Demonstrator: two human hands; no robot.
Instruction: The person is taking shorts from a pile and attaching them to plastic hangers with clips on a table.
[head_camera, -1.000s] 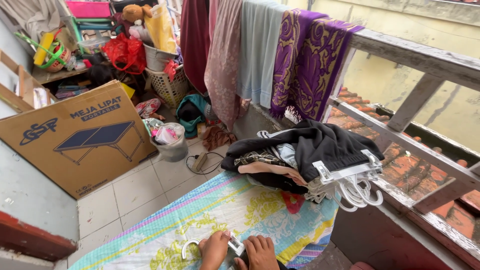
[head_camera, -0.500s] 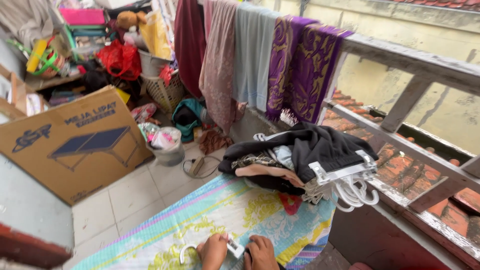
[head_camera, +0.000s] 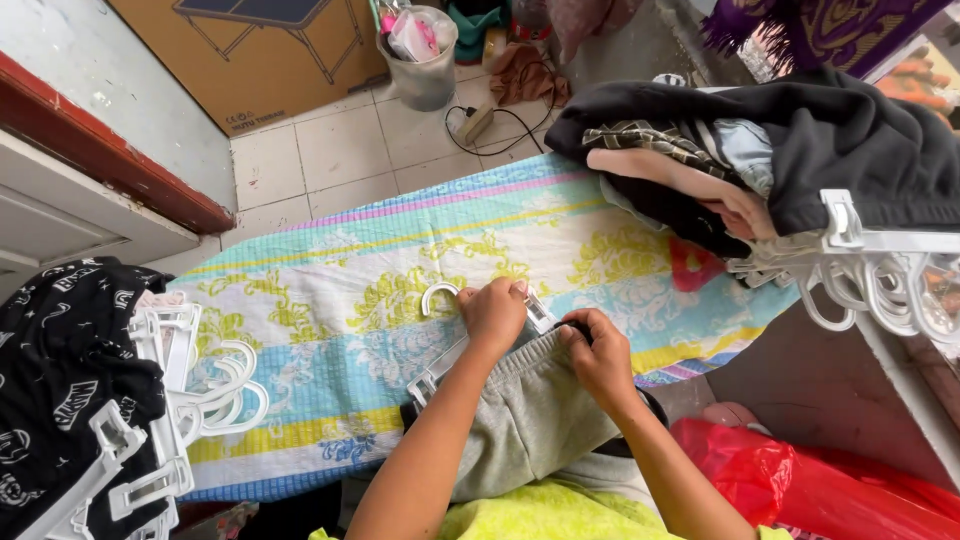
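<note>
Both hands (head_camera: 545, 335) on grey shorts (head_camera: 525, 415)

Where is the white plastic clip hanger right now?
In the head view, the white plastic clip hanger lies mid-frame on the floral ironing board cover, under the left hand, at the grey shorts' waistband.

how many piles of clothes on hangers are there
2 piles: a black printed pile at lower left and a dark pile at upper right. The left hand and right hand clip grey shorts onto another hanger.
</note>
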